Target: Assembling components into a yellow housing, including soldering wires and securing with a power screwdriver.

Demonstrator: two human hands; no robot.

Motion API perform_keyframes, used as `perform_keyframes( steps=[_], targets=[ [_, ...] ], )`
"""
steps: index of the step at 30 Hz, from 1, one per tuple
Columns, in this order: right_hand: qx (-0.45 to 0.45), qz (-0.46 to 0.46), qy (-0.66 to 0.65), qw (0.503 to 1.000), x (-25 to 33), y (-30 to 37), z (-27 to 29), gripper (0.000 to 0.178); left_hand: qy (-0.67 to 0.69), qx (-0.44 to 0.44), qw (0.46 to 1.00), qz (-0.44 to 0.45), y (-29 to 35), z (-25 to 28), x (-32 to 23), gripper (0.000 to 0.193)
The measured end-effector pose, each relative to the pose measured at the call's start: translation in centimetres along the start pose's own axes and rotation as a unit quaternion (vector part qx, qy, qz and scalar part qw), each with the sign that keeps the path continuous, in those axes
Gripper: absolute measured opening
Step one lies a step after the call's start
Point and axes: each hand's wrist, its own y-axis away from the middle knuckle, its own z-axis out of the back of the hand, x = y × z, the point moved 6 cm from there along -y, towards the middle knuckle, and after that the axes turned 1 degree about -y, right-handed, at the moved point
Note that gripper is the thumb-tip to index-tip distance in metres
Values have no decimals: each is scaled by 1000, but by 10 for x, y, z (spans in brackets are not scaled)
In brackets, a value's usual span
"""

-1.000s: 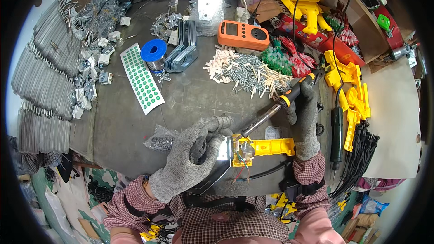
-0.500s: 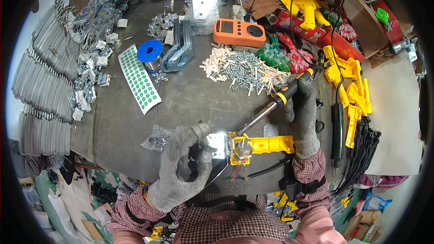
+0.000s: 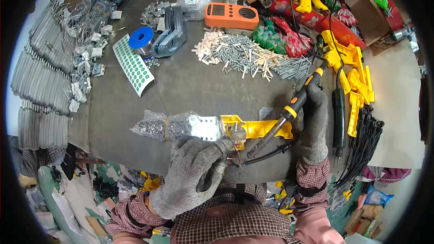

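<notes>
A yellow plastic housing half (image 3: pixel 266 129) lies on the table with a small metal component (image 3: pixel 238 132) set in its left end. A bright perforated metal plate (image 3: pixel 209 128) extends from that end, its left end at a bubble-wrapped bundle (image 3: pixel 166 125). Gloved in grey, my left hand (image 3: pixel 192 176) is closed in a pinch on thin wires (image 3: pixel 236 154) at the housing's near edge. My right hand (image 3: pixel 313 122), gloved too, grips a black and orange soldering iron (image 3: pixel 297 101). Its tip points down and left, a little right of the wires and near a black cable (image 3: pixel 271 153).
Behind lie screws and pale pegs (image 3: pixel 244 54), an orange meter (image 3: pixel 231 16), a blue solder spool (image 3: pixel 141 40) and a green sticker sheet (image 3: pixel 133 65). Stacked metal plates (image 3: pixel 38 81) line the left. Yellow housings (image 3: pixel 355 79), a black screwdriver (image 3: pixel 339 117) and black cables (image 3: pixel 364 138) lie right.
My left hand has moved from above the metal plate to the wires, its fingers closing. The soldering iron's tip has come away from the component, toward me and slightly right.
</notes>
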Motion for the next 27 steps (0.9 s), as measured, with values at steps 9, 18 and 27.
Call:
perform_keyframes(
  steps=[9, 18, 27],
  targets=[
    [48, -2, -19, 999, -17, -15, 6, 26, 7, 12, 998, 53, -1, -7, 2, 48],
    [72, 1, 45, 996, -24, -19, 4, 34, 8, 18, 998, 53, -6, -8, 5, 50],
    [125, 3, 67, 990, -26, -22, 4, 35, 10, 9, 999, 43, -9, -7, 5, 52]
  ],
)
